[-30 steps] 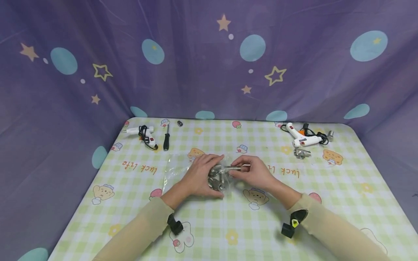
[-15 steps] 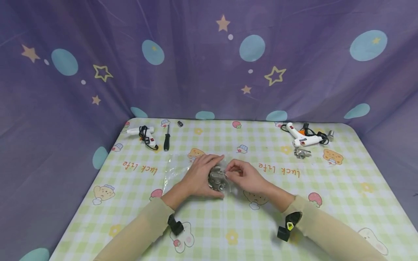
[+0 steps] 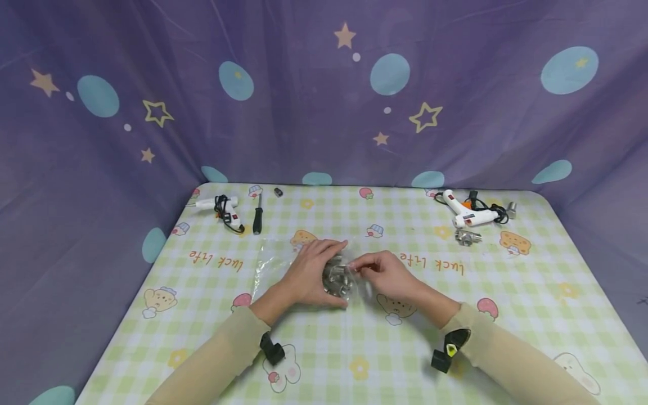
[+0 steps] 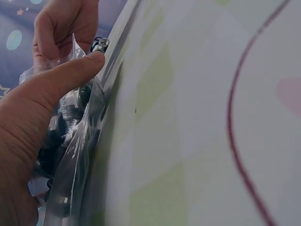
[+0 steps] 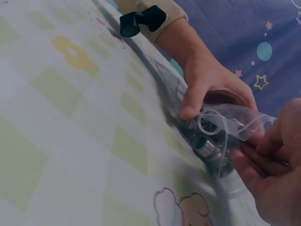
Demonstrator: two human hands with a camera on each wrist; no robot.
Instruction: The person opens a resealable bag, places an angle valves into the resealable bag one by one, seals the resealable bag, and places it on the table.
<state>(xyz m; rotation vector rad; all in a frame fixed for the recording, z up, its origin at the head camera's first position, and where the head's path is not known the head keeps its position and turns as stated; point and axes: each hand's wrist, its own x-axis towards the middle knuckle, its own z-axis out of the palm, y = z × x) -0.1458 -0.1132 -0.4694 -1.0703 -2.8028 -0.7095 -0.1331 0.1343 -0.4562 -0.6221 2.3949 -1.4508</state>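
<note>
A clear plastic zip bag [image 3: 270, 264] lies on the table with several shiny metal pipe fittings [image 3: 338, 278] inside. My left hand [image 3: 311, 275] grips the bag around the fittings from the left, thumb on the near side and fingers on the far side. At the bag's right-hand end, my right hand [image 3: 388, 275] pinches the plastic edge between thumb and fingers. Ring-shaped and threaded ends of the fittings [image 5: 207, 146] show through the plastic in the right wrist view. My left thumb [image 4: 77, 73] lies across the bag in the left wrist view.
A white glue gun [image 3: 217, 203], a black-handled screwdriver [image 3: 258, 219] and a small dark metal piece [image 3: 278, 192] lie back left. Back right are another glue gun [image 3: 468, 216] with coiled cord, a metal fitting [image 3: 468, 237] and a short metal cylinder [image 3: 512, 210].
A metal tube-like fitting in my right hand went leftward into the bag and left my fingers. My right hand now pinches the bag's edge. The left hand stayed in place.
</note>
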